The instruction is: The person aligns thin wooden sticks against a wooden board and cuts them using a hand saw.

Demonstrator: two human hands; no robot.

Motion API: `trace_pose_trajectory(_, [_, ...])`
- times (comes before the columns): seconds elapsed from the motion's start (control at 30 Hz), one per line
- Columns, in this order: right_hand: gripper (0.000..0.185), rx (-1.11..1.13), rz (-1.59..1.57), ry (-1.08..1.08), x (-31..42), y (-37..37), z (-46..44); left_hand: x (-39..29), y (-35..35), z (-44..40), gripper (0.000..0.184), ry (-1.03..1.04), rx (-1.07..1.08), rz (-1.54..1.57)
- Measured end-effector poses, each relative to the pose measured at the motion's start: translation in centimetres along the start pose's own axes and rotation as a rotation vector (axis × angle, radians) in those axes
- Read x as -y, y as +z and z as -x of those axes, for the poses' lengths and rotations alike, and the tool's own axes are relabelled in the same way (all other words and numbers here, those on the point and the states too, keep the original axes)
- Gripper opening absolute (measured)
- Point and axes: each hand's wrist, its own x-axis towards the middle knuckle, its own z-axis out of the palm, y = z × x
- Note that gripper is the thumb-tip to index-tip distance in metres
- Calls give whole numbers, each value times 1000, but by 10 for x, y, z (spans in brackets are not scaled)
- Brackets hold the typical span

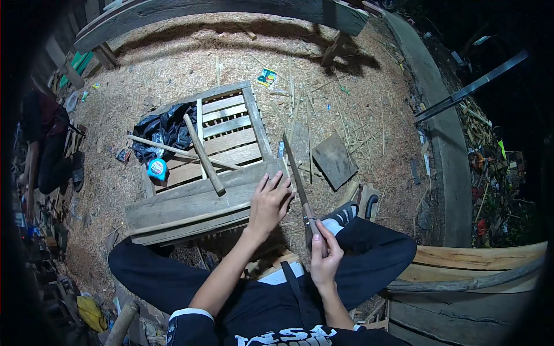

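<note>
My left hand (270, 199) lies with its fingers stretched out on the right end of a grey wooden board (190, 206), the near side of a low slatted wooden bench (259, 127). Close to its right, my right hand (325, 256) is wrapped round the wooden handle of a machete (296, 176). The long narrow blade points up and away, past the bench's right corner. On the slats rest a thick wooden stick (203, 153), a thinner stick (158, 144), a blue tape measure (157, 168) and a black plastic bag (167, 124).
A square dark board (334, 160) lies on the shaving-strewn ground right of the bench. A curved black handle (371, 205) shows beside my foot. A long beam (219, 14) spans the back. Planks (479, 259) lie at the right. Another person (49, 144) sits at the far left.
</note>
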Motion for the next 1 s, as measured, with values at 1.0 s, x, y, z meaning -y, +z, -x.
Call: trace_pose_trajectory(1.0, [35,45,-15,6,-7,-20,-14,9,-9,-22,26,28,93,-70])
